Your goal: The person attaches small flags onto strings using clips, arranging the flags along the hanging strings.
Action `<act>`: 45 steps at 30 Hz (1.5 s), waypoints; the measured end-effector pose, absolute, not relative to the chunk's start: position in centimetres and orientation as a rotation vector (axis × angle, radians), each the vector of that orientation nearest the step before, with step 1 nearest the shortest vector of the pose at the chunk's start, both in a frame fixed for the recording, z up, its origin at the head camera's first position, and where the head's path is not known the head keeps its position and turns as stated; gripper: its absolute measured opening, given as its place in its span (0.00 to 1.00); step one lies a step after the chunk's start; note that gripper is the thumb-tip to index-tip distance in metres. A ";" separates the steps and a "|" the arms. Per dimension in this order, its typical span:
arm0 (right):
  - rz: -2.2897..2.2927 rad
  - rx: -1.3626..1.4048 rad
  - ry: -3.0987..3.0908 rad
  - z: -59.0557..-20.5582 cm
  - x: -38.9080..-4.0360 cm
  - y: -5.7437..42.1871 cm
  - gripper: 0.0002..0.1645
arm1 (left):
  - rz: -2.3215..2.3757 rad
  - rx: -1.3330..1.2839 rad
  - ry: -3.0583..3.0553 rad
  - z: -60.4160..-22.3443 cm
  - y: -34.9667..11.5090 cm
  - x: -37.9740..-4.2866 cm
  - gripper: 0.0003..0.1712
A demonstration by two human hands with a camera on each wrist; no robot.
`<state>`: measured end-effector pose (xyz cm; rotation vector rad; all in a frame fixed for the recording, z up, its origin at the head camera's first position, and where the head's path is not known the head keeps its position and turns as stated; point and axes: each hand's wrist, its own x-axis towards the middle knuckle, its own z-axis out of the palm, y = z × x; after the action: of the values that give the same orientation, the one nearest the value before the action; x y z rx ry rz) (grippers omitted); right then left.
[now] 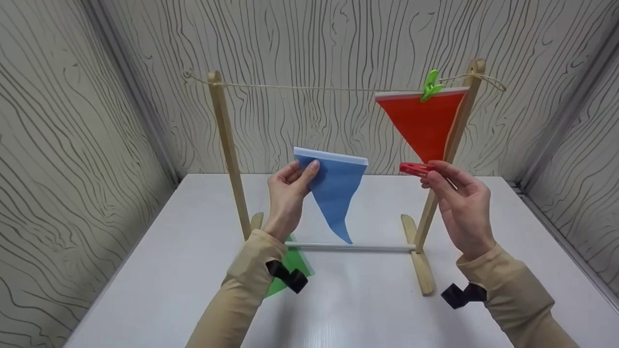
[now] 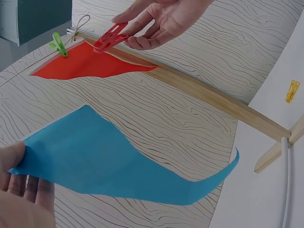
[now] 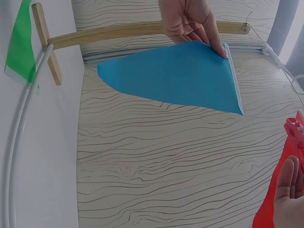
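Observation:
My left hand (image 1: 291, 193) pinches a blue triangular pennant (image 1: 336, 186) near the left end of its white top edge. The pennant hangs below the string (image 1: 300, 88), its tip curling near the white crossbar. Between thumb and fingers of my right hand (image 1: 459, 205) is a red clothespin (image 1: 415, 169), pointing left. Just above it, a red pennant (image 1: 418, 118) hangs at the string's right end under a green clothespin (image 1: 430, 87). The right wrist view shows the red clothespin (image 3: 294, 133) partly cut off at the frame's edge.
Two wooden posts (image 1: 227, 150) hold the string, joined low down by a white rod (image 1: 358, 247). A green pennant (image 1: 296, 263) lies on the white table (image 1: 145, 280), partly behind my left forearm. In the left wrist view a yellow clothespin (image 2: 292, 91) lies on the table.

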<state>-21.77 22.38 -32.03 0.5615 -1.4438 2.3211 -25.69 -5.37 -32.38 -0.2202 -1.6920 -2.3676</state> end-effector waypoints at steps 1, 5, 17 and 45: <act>2.320 0.568 -1.429 -31.8 -21.9 22.2 0.14 | -2.369 -0.223 -1.688 -32.3 -5.3 -25.7 0.17; 2.328 0.595 -1.374 -31.0 -22.3 21.6 0.14 | -2.366 -0.230 -1.672 -31.9 -5.3 -25.9 0.16; 2.214 0.632 -1.404 -28.9 -23.8 19.7 0.14 | -2.364 -0.243 -1.611 -30.4 -5.0 -26.3 0.16; 1.892 0.634 -1.387 -24.3 -25.9 16.2 0.20 | -2.363 -0.169 -1.615 -28.5 -5.0 -27.1 0.17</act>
<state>-25.85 16.19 -24.27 0.6340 -1.3872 1.8916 -27.08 -5.00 -28.52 -0.1694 -1.6152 -2.3627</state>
